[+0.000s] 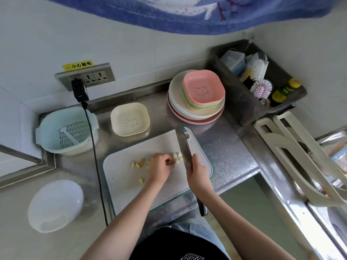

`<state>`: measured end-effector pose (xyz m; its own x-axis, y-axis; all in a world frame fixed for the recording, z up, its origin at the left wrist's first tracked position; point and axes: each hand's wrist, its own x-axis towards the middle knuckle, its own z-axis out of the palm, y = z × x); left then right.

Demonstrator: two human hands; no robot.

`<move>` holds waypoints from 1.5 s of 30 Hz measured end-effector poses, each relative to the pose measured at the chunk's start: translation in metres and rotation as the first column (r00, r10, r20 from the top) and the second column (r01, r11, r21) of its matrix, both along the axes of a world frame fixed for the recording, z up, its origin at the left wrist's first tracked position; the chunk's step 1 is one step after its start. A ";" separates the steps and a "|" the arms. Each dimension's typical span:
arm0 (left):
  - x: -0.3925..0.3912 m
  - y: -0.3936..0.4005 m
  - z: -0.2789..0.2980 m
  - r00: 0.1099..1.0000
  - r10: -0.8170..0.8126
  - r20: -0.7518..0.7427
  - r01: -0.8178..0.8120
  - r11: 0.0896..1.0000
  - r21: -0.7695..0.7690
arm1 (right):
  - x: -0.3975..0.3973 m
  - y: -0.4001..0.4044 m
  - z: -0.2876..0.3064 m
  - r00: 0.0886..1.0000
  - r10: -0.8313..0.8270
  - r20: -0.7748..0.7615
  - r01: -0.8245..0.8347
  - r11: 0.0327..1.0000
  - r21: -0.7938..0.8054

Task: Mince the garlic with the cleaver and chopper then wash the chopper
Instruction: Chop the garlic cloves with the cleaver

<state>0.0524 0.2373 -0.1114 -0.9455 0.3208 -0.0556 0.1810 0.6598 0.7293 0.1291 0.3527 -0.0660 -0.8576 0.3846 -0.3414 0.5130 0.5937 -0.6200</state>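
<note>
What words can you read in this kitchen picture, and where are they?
"小心触电", black letters on the yellow sticker on the wall above the socket panel.
The labels on the small bottles in the grey corner bin are too blurred to read.
The cream dish and the pink dish show only a bear drawing, no words.

Right hand [197, 175] gripping cleaver [183, 145], blade down beside garlic bits [176, 156]. Left hand [161, 166] curled on garlic, on white cutting board [131, 188].
</note>
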 end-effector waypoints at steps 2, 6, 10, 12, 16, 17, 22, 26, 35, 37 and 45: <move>0.000 -0.001 -0.002 1.000 -0.015 -0.010 0.015 1.000 0.000 | 0.001 -0.001 0.002 0.999 0.044 -0.013 -0.044 0.999 0.013; 0.000 -0.002 -0.003 1.000 -0.010 0.005 0.010 1.000 -0.010 | -0.003 -0.010 -0.002 0.994 0.106 -0.023 -0.106 0.994 0.031; 0.003 -0.010 -0.004 0.999 0.039 -0.001 -0.039 0.999 -0.007 | -0.005 -0.016 -0.006 0.993 0.117 0.028 -0.118 0.991 0.057; 0.004 -0.014 -0.004 0.999 0.031 0.014 -0.031 0.999 -0.030 | -0.005 -0.022 -0.011 0.989 0.119 0.092 -0.128 0.987 0.101; 0.004 -0.016 0.002 1.000 -0.005 0.027 0.006 0.999 -0.042 | -0.005 -0.022 -0.015 0.990 0.092 0.111 -0.098 0.994 0.042; 0.004 -0.017 0.003 1.000 -0.017 0.004 0.017 0.999 -0.042 | -0.005 -0.016 -0.014 0.995 0.070 0.075 -0.068 0.997 -0.027; 0.002 -0.020 0.000 0.997 -0.079 -0.026 0.075 0.991 -0.114 | 0.000 0.014 -0.007 0.993 -0.037 -0.109 0.032 0.999 -0.043; 0.000 -0.017 -0.003 0.996 -0.087 -0.011 0.084 0.988 -0.127 | -0.002 0.016 -0.003 0.996 -0.007 -0.089 0.009 1.000 0.021; -0.002 -0.019 -0.007 0.999 -0.050 -0.011 0.048 0.989 -0.137 | -0.006 0.001 -0.009 0.989 0.150 0.020 -0.151 0.985 0.080; -0.001 -0.020 -0.008 0.999 -0.054 -0.004 0.052 0.989 -0.138 | -0.006 -0.004 -0.013 0.983 0.162 0.081 -0.170 0.979 0.113; -0.001 -0.023 -0.007 0.997 -0.080 -0.020 0.078 0.994 -0.082 | -0.018 0.019 -0.003 0.993 0.063 0.097 -0.053 0.993 -0.108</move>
<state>0.0511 0.2146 -0.1182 -0.9186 0.3901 -0.0632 0.2511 0.6996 0.6690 0.1108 0.3718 -0.0685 -0.8371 0.2925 -0.4623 0.5420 0.5584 -0.6280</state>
